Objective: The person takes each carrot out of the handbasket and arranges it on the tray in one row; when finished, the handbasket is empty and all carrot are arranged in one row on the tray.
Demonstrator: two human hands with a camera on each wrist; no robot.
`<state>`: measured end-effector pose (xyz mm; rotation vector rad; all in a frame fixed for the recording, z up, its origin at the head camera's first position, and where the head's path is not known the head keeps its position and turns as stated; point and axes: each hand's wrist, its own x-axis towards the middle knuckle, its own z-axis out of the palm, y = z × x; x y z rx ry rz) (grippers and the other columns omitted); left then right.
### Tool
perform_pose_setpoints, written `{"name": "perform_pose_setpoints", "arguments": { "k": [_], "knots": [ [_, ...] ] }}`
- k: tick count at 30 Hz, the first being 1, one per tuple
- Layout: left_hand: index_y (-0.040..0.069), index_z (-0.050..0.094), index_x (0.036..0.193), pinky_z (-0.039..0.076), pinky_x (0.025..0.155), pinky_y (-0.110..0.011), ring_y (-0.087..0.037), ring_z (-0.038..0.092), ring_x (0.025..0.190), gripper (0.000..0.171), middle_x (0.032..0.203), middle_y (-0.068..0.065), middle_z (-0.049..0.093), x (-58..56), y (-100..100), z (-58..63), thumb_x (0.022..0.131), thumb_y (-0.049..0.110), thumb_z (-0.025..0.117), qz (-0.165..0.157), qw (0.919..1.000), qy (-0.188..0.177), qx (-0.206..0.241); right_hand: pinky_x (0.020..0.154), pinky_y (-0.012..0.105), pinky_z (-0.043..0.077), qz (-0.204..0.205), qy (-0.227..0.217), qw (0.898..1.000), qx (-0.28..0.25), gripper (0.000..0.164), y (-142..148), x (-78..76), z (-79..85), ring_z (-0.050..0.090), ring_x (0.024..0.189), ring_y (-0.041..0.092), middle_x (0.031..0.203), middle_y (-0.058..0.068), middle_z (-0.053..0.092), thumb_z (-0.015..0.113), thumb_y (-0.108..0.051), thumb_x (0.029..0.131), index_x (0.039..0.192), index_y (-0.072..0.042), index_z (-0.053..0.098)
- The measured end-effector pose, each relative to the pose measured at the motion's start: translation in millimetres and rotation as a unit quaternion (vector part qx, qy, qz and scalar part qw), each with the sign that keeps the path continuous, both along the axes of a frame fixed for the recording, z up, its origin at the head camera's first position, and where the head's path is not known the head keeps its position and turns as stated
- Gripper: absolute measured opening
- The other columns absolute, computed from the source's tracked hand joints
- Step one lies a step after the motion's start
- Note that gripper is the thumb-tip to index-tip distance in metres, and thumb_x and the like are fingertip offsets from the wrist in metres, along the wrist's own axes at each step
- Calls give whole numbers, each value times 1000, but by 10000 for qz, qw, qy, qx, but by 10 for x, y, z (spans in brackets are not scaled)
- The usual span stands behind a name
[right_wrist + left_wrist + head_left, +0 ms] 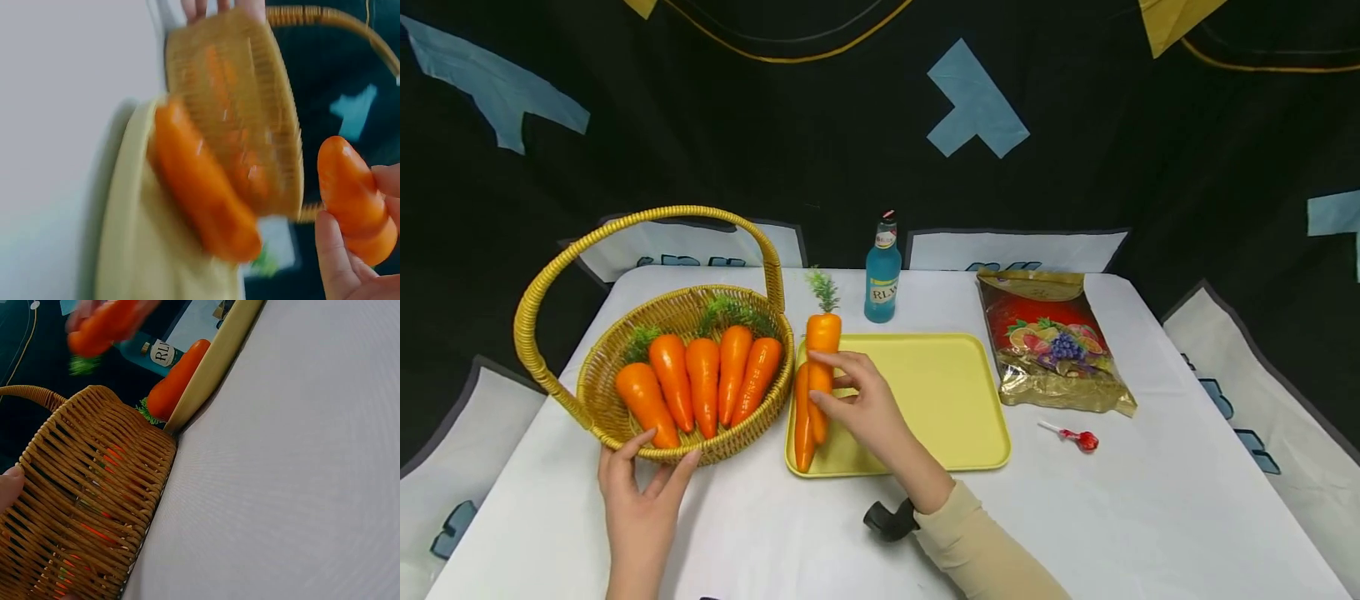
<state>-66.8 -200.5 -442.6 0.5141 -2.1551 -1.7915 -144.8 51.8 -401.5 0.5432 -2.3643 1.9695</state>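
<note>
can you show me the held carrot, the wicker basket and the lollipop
Held carrot (820, 377): head view, middle of its orange body
Wicker basket (125, 509): left wrist view, woven side wall
Lollipop (1086, 441): head view, red wrapped head

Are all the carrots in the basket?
No, one carrot lies on the tray, and the right hand holds another carrot above it.

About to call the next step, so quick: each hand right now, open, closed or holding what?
Left hand: closed, fingers gripping the basket by its near rim.
Right hand: closed, holding a carrot above the tray.
</note>
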Motion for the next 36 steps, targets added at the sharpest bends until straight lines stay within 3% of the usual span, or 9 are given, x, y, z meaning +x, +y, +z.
{"name": "perform_pose_setpoints", "arguments": {
  "k": [5,11,20,25,36],
  "knots": [
    [4,40,137,44,90,-11,-25,16,142,63,157,6,1,-59,42,17,84,3,74,-78,9999,120,-62,78,36,57,-510,-462,9965,484,44,253,-29,-154,60,94,28,125,11,51,72,-9,87,129,-18,63],
    [2,40,137,44,90,-11,-24,15,142,63,157,5,1,-66,54,47,84,2,74,-83,9996,206,-164,69,27,56,-339,-888,9900,1041,45,295,62,-299,60,85,21,117,12,53,72,-11,87,130,-17,62],
    [1,41,136,44,89,-9,-26,13,143,62,157,2,3,-45,45,37,83,-1,73,-104,9987,482,-143,62,23,52,-508,-667,9787,1874,42,168,105,-374,55,78,15,107,10,52,75,-17,86,127,-18,65],
    [-1,40,135,43,88,-8,-27,15,143,61,157,0,4,-24,39,37,84,-2,73,-84,9985,494,-242,60,23,49,-708,-599,9689,2295,42,123,114,-373,52,76,14,105,8,52,76,-21,84,125,-19,66],
    [-1,40,135,44,88,-9,-26,18,141,61,156,0,6,17,10,45,83,-3,72,-42,9985,479,-261,58,24,44,-692,-411,9526,2932,42,35,134,-343,48,70,16,106,11,52,74,-24,86,126,-17,65]
  ]
}}
